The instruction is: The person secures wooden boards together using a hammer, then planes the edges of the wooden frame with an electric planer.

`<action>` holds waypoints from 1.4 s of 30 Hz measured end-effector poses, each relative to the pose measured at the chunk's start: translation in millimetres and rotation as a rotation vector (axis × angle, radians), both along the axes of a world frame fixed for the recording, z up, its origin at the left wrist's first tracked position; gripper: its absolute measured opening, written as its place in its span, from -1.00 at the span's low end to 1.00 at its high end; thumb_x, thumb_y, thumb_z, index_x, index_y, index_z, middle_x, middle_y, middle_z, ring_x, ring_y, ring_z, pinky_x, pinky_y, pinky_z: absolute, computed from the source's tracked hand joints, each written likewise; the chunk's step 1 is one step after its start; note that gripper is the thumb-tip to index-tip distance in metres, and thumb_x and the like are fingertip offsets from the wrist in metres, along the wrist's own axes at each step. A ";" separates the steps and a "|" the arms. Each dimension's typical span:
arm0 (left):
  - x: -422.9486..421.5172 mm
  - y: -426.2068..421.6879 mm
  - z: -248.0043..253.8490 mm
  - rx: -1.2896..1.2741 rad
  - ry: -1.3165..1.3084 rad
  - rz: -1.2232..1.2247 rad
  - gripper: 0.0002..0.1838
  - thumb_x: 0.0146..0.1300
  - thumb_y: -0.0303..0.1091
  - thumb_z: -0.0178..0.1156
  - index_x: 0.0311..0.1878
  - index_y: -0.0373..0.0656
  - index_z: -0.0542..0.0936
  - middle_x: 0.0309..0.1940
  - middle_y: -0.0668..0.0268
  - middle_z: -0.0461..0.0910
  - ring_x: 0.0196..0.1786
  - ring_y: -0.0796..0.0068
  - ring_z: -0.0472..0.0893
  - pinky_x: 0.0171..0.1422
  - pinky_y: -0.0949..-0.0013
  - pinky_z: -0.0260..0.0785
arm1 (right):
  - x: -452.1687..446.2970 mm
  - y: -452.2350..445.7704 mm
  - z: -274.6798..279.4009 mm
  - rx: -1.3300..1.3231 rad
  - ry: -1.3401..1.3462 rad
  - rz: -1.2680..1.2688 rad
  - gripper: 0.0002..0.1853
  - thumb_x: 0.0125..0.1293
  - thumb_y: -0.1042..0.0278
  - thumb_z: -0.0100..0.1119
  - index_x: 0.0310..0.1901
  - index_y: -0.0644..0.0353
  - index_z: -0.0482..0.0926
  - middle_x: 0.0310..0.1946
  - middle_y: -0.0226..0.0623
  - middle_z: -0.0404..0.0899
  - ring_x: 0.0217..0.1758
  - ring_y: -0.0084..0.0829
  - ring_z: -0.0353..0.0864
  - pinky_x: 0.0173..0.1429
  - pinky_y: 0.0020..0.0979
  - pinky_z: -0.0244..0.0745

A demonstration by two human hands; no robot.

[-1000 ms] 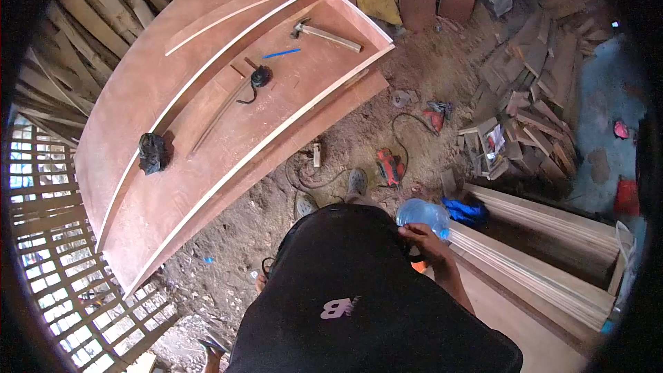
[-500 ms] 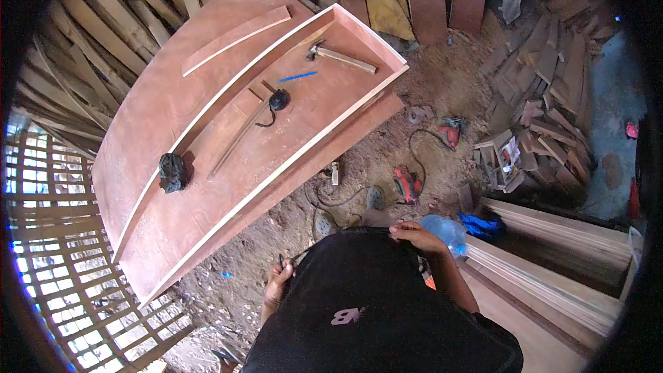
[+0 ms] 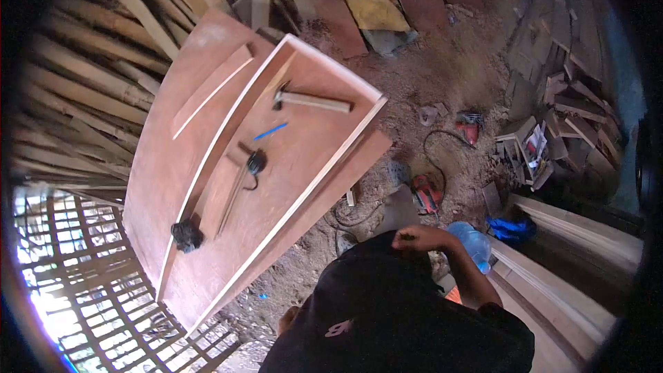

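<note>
My right hand [image 3: 423, 237] is closed at the upper edge of the black shirt [image 3: 373, 304], its fingers curled over the cloth. Low at the shirt's left side, only a small part of my left hand [image 3: 288, 319] shows; its fingers are mostly hidden. Ahead on the left lies a curved wooden panel [image 3: 162, 131] with raised strips forming a frame. On it are a hammer [image 3: 314, 101], a blue pencil-like stick [image 3: 271, 130], a black corded item [image 3: 256, 162], a black bundle [image 3: 186, 235] and a loose curved strip [image 3: 213, 92].
A red power tool [image 3: 427, 193] and another red tool [image 3: 469, 129] lie on the dirt floor with cords. A clear blue bottle [image 3: 469, 243] and a blue cloth [image 3: 511, 228] are at right, beside long boards [image 3: 580, 228]. Wood scraps [image 3: 577, 117] lie behind; a slatted lattice [image 3: 90, 262] stands left.
The view has turned and shifted, so the panel appears lower and more upright. My left hand showed gripping the shirt's edge half a second ago; now most of it is hidden. My right hand stays at the shirt.
</note>
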State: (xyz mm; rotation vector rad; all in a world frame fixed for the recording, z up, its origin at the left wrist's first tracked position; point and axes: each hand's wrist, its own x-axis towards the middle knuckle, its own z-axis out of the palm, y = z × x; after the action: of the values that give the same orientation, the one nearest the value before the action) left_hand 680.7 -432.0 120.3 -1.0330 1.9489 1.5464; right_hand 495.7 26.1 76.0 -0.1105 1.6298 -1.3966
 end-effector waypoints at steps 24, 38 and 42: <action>-430.7 254.6 -8.4 -0.823 0.336 -0.922 -0.41 0.32 -0.33 0.48 0.37 -0.23 0.54 0.30 -0.02 0.65 0.36 -0.05 0.64 0.43 -0.01 0.48 | -165.9 50.4 -246.8 0.389 -0.257 0.287 -0.18 0.46 -0.47 -0.02 0.59 -0.15 0.41 0.67 -0.10 0.23 0.77 0.06 0.05 0.81 0.22 -0.37; -487.7 292.4 -83.0 -0.656 0.389 -1.138 -0.17 0.10 -0.07 0.67 0.27 -0.39 0.47 0.01 -0.10 0.68 0.01 -0.23 0.71 0.08 -0.12 0.59 | -260.0 85.8 -188.1 -0.173 -0.006 -0.636 -0.25 0.46 -0.02 0.40 0.55 0.14 0.40 0.51 0.02 0.46 0.59 -0.01 0.42 0.60 0.00 0.37; -504.1 312.9 -75.4 -0.539 0.465 -1.048 -0.20 0.10 -0.09 0.67 0.22 -0.39 0.47 -0.06 -0.08 0.68 -0.09 -0.22 0.72 -0.04 -0.07 0.61 | -295.0 76.4 -164.4 -0.381 0.253 -0.620 -0.20 0.31 0.30 0.55 0.56 0.11 0.42 0.45 -0.15 0.56 0.56 -0.16 0.48 0.61 -0.13 0.36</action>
State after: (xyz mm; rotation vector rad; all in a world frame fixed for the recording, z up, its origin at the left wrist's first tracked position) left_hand 176.6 -119.1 44.9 0.3059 2.6226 0.6855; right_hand 200.7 102.6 -88.4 0.0017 1.6532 -2.2401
